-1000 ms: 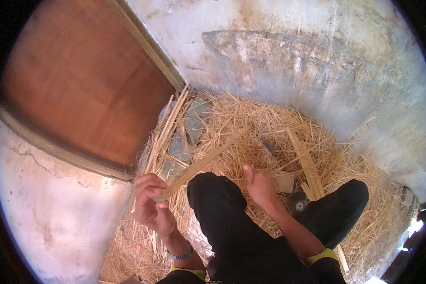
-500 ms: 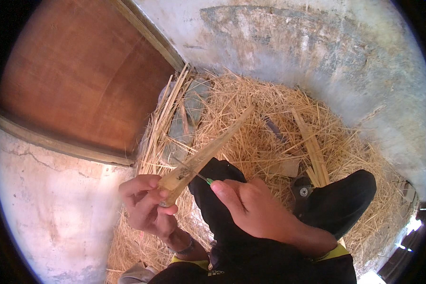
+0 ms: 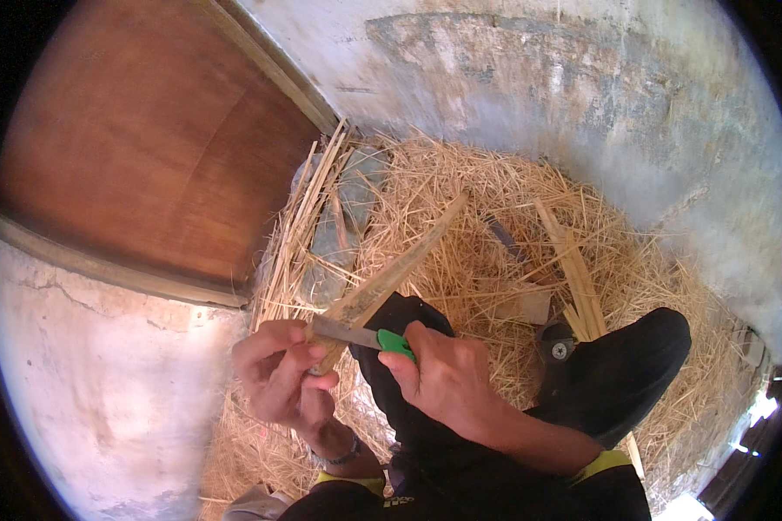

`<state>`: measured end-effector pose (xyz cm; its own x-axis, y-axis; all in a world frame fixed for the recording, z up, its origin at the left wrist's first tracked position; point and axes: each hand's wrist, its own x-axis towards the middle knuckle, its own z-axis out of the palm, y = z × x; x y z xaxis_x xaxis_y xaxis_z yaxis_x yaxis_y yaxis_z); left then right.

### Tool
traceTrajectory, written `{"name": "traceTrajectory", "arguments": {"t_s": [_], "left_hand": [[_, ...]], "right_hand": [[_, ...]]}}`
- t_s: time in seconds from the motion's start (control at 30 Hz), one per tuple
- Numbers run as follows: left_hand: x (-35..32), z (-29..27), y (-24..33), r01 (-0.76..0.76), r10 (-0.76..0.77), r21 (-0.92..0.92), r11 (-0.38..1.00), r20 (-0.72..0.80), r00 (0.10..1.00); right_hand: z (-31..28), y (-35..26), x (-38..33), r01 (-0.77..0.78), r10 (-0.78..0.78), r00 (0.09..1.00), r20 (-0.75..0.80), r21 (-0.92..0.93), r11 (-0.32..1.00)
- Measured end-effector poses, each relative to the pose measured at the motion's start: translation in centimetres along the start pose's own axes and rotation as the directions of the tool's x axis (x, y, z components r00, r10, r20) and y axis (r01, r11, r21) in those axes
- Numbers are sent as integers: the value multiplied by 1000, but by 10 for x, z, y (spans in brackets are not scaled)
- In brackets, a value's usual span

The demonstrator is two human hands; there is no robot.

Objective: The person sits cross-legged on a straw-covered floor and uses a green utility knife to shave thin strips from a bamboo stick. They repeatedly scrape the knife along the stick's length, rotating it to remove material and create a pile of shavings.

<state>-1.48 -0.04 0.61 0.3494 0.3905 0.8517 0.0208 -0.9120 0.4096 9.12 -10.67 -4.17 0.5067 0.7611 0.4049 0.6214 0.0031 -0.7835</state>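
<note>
My left hand point(image 3: 282, 372) grips the near end of a long split piece of bamboo or wood point(image 3: 401, 263), which tapers to a point at its far end. Fingers and thumb close round it from the left. In my right hand point(image 3: 452, 378) is a knife point(image 3: 397, 344) with a green handle, the fist wrapped round the grip. Its flat grey blade points left and lies across the strip just above my left fingertips. Whether the edge bites into the strip I cannot tell. Part of the handle is hidden in my palm.
Loose straw-like shavings point(image 3: 443, 174) cover the floor around my legs. Another split strip point(image 3: 573, 269) lies ahead to the right, beside a dark ridged rod point(image 3: 502, 234). Thin slats point(image 3: 308, 208) lean near a brown door panel point(image 3: 148, 148). A stained wall point(image 3: 565, 95) curves behind.
The knife has turned so its blade shows broad side up, and more of the green handle is visible. My right hand has shifted slightly left and rolled; the strip's near end has moved slightly right.
</note>
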Motion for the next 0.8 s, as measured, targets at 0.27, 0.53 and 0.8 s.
{"name": "traceTrajectory", "arguments": {"t_s": [0.27,0.53,0.8], "left_hand": [[7,-3,-3,18,-19,-12,1000,-118,993],[5,17,9,34,-49,-174,984,-83,995],[3,25,13,25,-25,-109,994,1,1000]], "right_hand": [[5,78,-52,-356,422,903,81,-408,841],[-43,-14,-7,-197,155,974,163,292,936],[-40,-11,9,-145,108,974,197,181,973]]}}
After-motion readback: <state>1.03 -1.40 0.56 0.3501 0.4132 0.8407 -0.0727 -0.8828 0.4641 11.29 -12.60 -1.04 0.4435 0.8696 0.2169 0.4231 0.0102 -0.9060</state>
